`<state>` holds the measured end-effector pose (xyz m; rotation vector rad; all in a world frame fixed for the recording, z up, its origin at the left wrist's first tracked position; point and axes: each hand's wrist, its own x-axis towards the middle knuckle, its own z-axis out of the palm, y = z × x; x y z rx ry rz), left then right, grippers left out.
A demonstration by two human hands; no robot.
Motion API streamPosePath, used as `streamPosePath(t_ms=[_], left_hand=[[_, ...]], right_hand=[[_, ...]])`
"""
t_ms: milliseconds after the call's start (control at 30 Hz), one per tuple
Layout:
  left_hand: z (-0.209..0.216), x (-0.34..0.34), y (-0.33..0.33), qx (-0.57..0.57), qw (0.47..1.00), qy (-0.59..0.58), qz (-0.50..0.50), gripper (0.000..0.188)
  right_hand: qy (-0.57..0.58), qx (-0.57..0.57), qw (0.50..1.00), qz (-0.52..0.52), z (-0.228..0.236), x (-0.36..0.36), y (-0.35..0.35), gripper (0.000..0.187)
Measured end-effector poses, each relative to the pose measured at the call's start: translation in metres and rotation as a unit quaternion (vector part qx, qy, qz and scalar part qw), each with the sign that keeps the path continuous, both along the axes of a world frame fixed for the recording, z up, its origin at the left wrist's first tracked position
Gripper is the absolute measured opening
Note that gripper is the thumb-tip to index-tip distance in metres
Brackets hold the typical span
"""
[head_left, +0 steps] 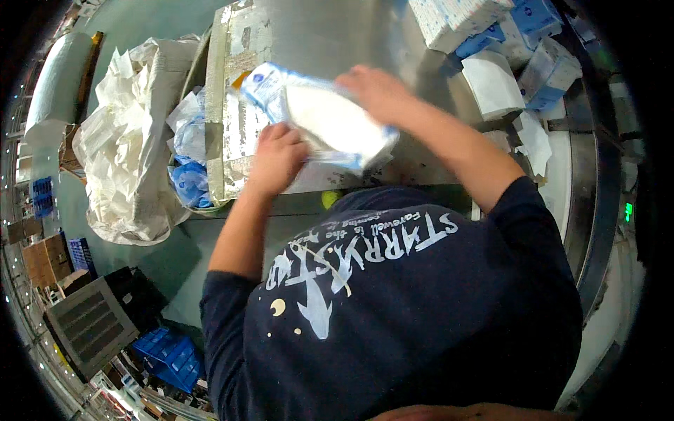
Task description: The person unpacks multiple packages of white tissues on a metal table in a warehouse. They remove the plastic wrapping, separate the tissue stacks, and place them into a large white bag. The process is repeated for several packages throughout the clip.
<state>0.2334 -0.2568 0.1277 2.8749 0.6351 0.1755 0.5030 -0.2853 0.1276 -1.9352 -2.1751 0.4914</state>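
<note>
A soft pack of white tissues (pixel 330 116) in blue-and-white plastic wrap lies tilted over the metal table (pixel 330 31), with a broad white area showing in its middle. My left hand (pixel 281 154) is closed on the pack's near left edge. At the far right edge, the fingers of my right hand (pixel 375 91) are bent against the wrap and slightly blurred, gripping it. An orange-yellow object (pixel 241 79) peeks out beside the pack's far left corner; its kind is hidden.
Several blue-and-white tissue packs (pixel 537 21) are heaped at the far right, beside a bare white tissue stack (pixel 493 85). Left of the table stand a bin with blue and clear plastic wrap (pixel 189 179) and a big sack of white paper scraps (pixel 133 140). Blue crates (pixel 168 358) sit lower left.
</note>
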Motion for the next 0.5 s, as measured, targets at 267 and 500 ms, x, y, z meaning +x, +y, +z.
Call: streamPosePath(t_ms=[267,500], left_hand=[[-0.006,-0.033,-0.002,0.026,0.998,0.048,-0.043,0.011],[-0.011,-0.005,-0.045,-0.085,0.992,0.042,-0.080,0.011]], right_hand=[[-0.036,-0.173,0.983,0.056,0.009,-0.019,-0.063,0.036],[-0.052,-0.129,0.969,0.202,-0.002,-0.015,-0.084,0.024]])
